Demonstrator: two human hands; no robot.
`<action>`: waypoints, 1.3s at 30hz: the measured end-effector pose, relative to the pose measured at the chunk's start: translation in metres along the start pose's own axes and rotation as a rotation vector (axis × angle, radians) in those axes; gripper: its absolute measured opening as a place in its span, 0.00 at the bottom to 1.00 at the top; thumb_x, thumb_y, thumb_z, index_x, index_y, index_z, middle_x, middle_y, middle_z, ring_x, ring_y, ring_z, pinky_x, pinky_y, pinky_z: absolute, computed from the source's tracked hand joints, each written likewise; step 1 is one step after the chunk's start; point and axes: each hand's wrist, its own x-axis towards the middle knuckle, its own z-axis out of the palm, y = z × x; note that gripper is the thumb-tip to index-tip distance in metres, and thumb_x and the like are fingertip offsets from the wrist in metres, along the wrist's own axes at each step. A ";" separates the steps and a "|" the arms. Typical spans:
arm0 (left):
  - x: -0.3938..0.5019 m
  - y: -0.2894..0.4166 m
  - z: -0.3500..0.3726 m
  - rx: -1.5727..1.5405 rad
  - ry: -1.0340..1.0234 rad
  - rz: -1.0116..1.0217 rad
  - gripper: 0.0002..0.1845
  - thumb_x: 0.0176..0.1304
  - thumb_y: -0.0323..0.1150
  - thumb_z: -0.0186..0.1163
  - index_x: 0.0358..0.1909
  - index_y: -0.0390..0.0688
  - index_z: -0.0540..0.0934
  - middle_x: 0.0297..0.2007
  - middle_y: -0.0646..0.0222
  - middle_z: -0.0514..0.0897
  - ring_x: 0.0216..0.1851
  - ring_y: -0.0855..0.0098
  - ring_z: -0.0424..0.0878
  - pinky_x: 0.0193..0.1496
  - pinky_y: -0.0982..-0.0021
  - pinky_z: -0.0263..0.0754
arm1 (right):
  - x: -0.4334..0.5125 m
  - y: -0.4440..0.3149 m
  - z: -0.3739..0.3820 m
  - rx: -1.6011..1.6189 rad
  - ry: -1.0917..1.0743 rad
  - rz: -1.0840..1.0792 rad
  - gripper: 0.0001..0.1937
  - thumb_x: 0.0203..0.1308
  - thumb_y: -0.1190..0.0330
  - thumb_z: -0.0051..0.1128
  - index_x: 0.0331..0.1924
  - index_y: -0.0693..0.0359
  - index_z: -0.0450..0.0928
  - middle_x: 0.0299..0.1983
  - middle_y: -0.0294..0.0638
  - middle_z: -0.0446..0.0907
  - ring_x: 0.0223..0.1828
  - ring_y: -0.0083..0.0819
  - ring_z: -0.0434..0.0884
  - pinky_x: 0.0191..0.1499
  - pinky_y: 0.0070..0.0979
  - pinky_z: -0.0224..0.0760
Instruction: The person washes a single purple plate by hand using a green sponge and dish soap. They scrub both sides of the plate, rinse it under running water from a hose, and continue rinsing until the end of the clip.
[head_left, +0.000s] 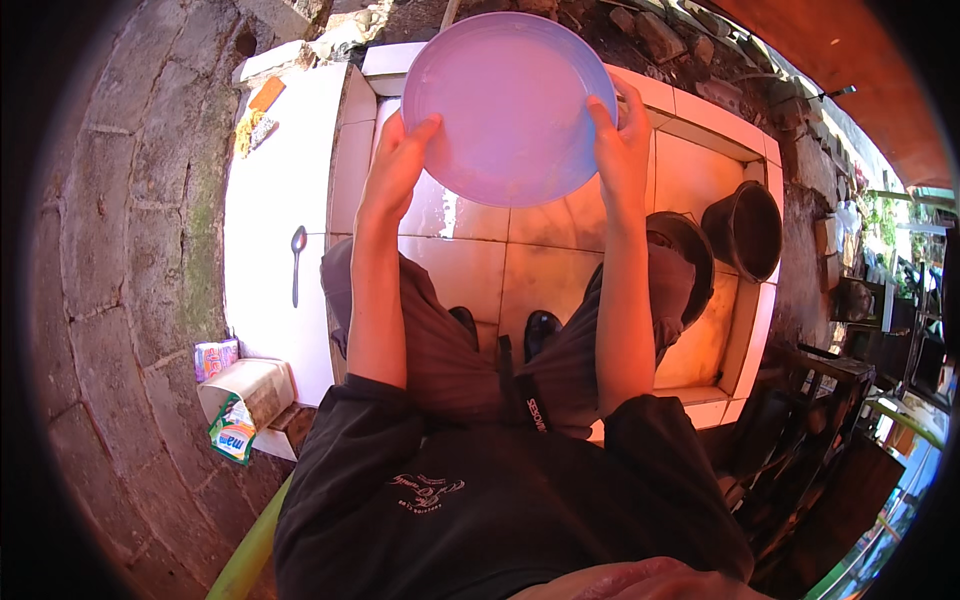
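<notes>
A round, shallow purple plastic plate or tray is held out over the tiled basin, its flat inner face turned up towards me. My left hand grips its left rim, thumb on top. On the opposite rim, my right hand has its thumb over the edge and its fingers behind. The undersides of the plate and most of the fingers are hidden. Below it, the white tile floor of the basin shines as if wet. A metal spoon lies on the white tiled ledge to my left.
Two dark buckets stand to the right, one tilted, the other partly behind my knee. An orange sponge and a scouring pad lie on the ledge. A pale container holds a detergent pouch. Stone blocks line the left.
</notes>
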 end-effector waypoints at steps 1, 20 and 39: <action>0.000 -0.001 0.000 0.044 0.022 0.026 0.17 0.76 0.31 0.55 0.61 0.34 0.76 0.50 0.62 0.86 0.51 0.72 0.82 0.56 0.68 0.77 | 0.002 0.007 -0.006 -0.095 -0.094 -0.015 0.19 0.71 0.74 0.55 0.64 0.66 0.72 0.44 0.42 0.85 0.45 0.29 0.82 0.54 0.28 0.75; 0.001 -0.021 0.042 -0.182 0.013 0.044 0.17 0.76 0.28 0.51 0.63 0.34 0.69 0.59 0.55 0.78 0.59 0.64 0.80 0.59 0.59 0.81 | -0.005 0.024 0.017 0.100 0.078 -0.116 0.21 0.69 0.75 0.57 0.64 0.69 0.70 0.56 0.46 0.80 0.54 0.32 0.80 0.61 0.31 0.71; -0.012 -0.021 0.062 -0.316 0.103 0.057 0.27 0.75 0.29 0.55 0.72 0.36 0.62 0.65 0.58 0.73 0.63 0.62 0.77 0.64 0.56 0.77 | -0.013 0.031 0.026 0.184 0.070 -0.096 0.19 0.72 0.72 0.54 0.63 0.68 0.67 0.55 0.47 0.79 0.58 0.33 0.78 0.64 0.31 0.68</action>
